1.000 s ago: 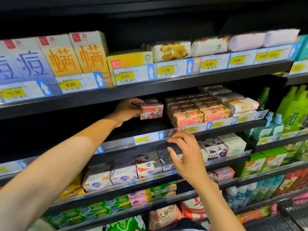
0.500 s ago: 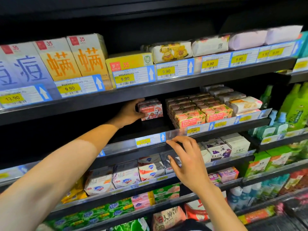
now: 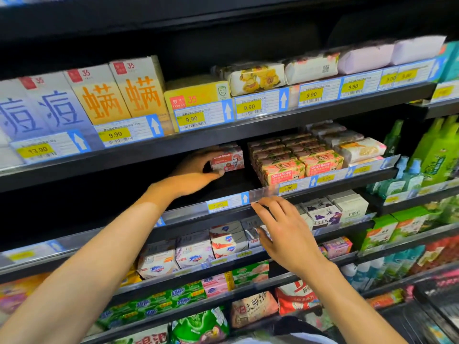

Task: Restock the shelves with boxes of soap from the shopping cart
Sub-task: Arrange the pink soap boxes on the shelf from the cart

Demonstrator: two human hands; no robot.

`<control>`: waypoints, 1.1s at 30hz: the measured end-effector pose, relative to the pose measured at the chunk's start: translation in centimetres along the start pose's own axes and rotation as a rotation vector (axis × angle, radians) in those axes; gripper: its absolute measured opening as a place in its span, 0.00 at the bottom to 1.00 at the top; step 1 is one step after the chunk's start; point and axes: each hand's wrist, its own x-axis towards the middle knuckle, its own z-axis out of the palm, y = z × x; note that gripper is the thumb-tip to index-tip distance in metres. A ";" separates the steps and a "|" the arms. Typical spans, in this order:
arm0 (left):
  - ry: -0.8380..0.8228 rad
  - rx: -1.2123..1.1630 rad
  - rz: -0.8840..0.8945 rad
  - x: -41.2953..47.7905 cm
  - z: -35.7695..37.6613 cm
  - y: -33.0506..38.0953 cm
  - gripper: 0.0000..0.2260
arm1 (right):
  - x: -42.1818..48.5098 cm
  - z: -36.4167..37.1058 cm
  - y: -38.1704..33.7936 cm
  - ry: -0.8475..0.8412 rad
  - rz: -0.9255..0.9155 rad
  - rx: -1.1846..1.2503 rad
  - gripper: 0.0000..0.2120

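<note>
Head view: the left hand [image 3: 196, 173] grips a Goat Soap box [image 3: 229, 162] by its end, inside the shelf [image 3: 372, 173] bay just beside the stacked Goat Soap boxes [image 3: 295, 161]. The right hand [image 3: 285, 232] holds nothing, its straight fingers [image 3: 269, 207] at the price rail [image 3: 223, 204]. The small stiff carton looks light and is best pinched across its short ends.

We see a small pink-and-white cardboard box of Goat Soap [image 3: 227, 160] upright on the middle black shelf [image 3: 233, 188], label towards us, its left end gripped by the left hand [image 3: 196, 172]; whether it rests on the board we cannot tell; just right, slightly apart, pink-and-green Goat Soap boxes [image 3: 295, 161] stand packed in rows from near edge to far back.
</note>
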 end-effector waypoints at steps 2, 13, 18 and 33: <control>-0.063 0.088 0.032 -2.5 -0.2 1.6 0.24 | -0.4 -1.7 0.1 -0.038 0.022 -0.030 0.25; -0.078 0.195 0.482 -7.2 6.4 11.0 0.24 | -12.9 -11.2 2.2 -0.284 0.458 -0.142 0.27; -0.235 0.161 0.493 -6.6 14.3 16.5 0.26 | -21.9 -14.3 5.1 -0.374 0.766 -0.179 0.27; -0.611 0.096 0.695 0.6 40.5 39.0 0.26 | -43.7 -19.9 20.0 -0.377 1.388 -0.057 0.27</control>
